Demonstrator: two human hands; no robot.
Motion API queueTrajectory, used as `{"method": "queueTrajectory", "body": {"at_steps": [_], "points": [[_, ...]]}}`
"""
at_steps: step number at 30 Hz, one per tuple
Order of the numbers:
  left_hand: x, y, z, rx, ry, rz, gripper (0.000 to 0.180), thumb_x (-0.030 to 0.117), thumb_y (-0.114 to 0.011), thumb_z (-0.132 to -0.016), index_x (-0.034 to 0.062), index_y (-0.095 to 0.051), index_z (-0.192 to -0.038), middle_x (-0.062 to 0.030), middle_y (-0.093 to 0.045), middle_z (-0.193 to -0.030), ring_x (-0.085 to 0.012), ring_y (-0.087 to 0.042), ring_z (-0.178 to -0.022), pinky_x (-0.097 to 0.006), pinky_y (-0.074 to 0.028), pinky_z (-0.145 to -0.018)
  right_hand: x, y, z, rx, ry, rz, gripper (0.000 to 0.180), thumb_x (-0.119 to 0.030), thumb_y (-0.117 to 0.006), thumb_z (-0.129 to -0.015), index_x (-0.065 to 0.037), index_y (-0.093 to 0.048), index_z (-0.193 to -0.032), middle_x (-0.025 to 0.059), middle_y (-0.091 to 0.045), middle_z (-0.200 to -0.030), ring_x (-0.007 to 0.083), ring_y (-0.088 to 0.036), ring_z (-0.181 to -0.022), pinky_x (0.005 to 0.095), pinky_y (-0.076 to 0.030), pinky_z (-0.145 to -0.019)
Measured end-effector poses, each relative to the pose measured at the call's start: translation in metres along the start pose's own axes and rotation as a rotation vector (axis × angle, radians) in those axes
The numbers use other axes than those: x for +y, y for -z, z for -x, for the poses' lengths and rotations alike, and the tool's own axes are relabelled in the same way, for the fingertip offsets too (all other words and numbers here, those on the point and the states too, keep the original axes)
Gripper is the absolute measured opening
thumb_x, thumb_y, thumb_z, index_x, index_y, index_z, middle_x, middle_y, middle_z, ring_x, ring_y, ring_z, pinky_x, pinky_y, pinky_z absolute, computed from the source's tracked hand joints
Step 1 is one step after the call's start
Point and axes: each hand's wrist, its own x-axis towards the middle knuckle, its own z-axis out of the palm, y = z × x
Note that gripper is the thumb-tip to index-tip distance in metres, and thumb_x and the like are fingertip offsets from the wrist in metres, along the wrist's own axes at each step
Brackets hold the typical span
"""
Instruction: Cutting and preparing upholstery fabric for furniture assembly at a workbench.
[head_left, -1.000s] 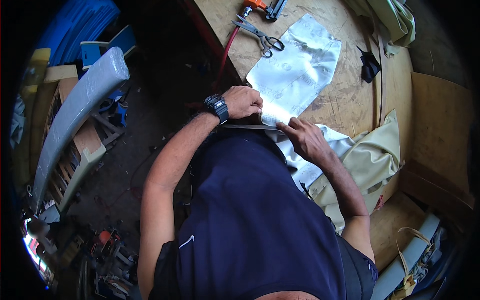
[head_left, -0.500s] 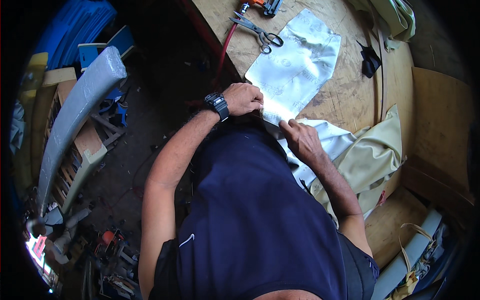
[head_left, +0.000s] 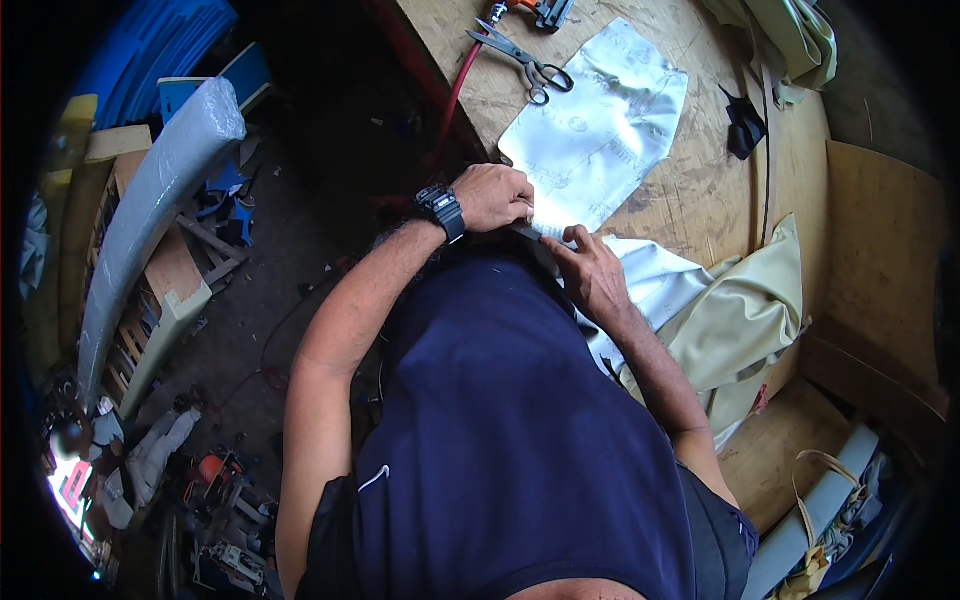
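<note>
A pale, silvery-white sheet of upholstery material [head_left: 590, 130], with faint print on it, lies across the wooden table and reaches down to my waist. At its near edge my left hand [head_left: 492, 198], with a black watch on the wrist, is closed and pinches the sheet. Just right of it my right hand [head_left: 592, 272] is closed, thumb and fingers bent together. A thin, dark grey flat piece [head_left: 526, 232] runs from its fingertips toward the left hand; its kind is unclear. Beyond the hands, dark-handled scissors [head_left: 535, 73] rest partly on the sheet.
On the wooden table [head_left: 700, 190] lie a red air hose [head_left: 457, 95], an orange-black tool [head_left: 548, 12], a black scrap [head_left: 743, 125] and folded cream material [head_left: 745, 310]. A plastic-wrapped grey curved piece [head_left: 160, 220] stands left, near blue sheets [head_left: 150, 50]. Clutter covers the floor lower left.
My right hand has shifted slightly down and its grip has changed; a thin dark grey piece now shows between the hands. The left hand stays at the sheet's edge. The view has shifted a little.
</note>
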Motion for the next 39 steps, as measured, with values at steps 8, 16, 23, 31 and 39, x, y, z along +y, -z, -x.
{"method": "queueTrajectory", "body": {"at_steps": [8,16,23,31,39], "points": [[-0.001,-0.002,0.0,0.008,0.004,0.014,0.022,0.029,-0.07,-0.092,0.0128,-0.081,-0.101,-0.0101,-0.078,-0.105,-0.0323,-0.073,-0.103,-0.047,-0.058,-0.092,0.0,-0.008,0.001,0.096,-0.028,-0.022,0.037,-0.01,-0.066,-0.096,-0.016,-0.072,-0.133,0.0107,-0.064,-0.105,0.0302,-0.066,-0.09,0.0433,-0.056,-0.077],[-0.003,-0.002,0.0,0.008,-0.028,0.007,0.023,0.029,-0.071,-0.096,0.0083,-0.078,-0.101,-0.0104,-0.074,-0.099,-0.0317,-0.071,-0.099,-0.046,-0.056,-0.087,0.0,-0.007,0.0,0.038,-0.028,0.0,0.038,-0.012,-0.066,-0.095,-0.013,-0.07,-0.132,0.011,-0.065,-0.105,0.0299,-0.064,-0.089,0.0429,-0.055,-0.078],[-0.002,-0.001,0.002,0.03,-0.042,0.002,0.023,0.029,-0.071,-0.096,0.0082,-0.078,-0.1,-0.01,-0.074,-0.099,-0.0315,-0.071,-0.097,-0.045,-0.055,-0.087,-0.002,-0.006,-0.005,0.064,0.001,0.008,0.034,-0.011,-0.063,-0.098,-0.013,-0.072,-0.131,0.0111,-0.066,-0.102,0.0298,-0.065,-0.087,0.043,-0.055,-0.076],[-0.001,0.0,0.002,0.029,-0.041,0.018,0.022,0.028,-0.071,-0.096,0.0081,-0.079,-0.099,-0.0092,-0.073,-0.098,-0.0309,-0.071,-0.096,-0.045,-0.055,-0.086,-0.001,-0.006,-0.009,-0.03,-0.027,-0.007,0.044,-0.012,-0.065,-0.092,-0.013,-0.067,-0.136,0.0122,-0.064,-0.11,0.0314,-0.064,-0.092,0.0437,-0.055,-0.081],[-0.004,0.006,0.003,0.129,-0.044,0.116,0.021,0.031,-0.073,-0.093,0.0119,-0.081,-0.099,-0.0083,-0.077,-0.101,-0.0316,-0.072,-0.098,-0.045,-0.057,-0.088,0.014,0.008,0.002,0.063,-0.066,-0.049,0.038,-0.007,-0.068,-0.09,-0.016,-0.073,-0.126,0.0099,-0.066,-0.104,0.0306,-0.069,-0.089,0.0443,-0.057,-0.074]]}}
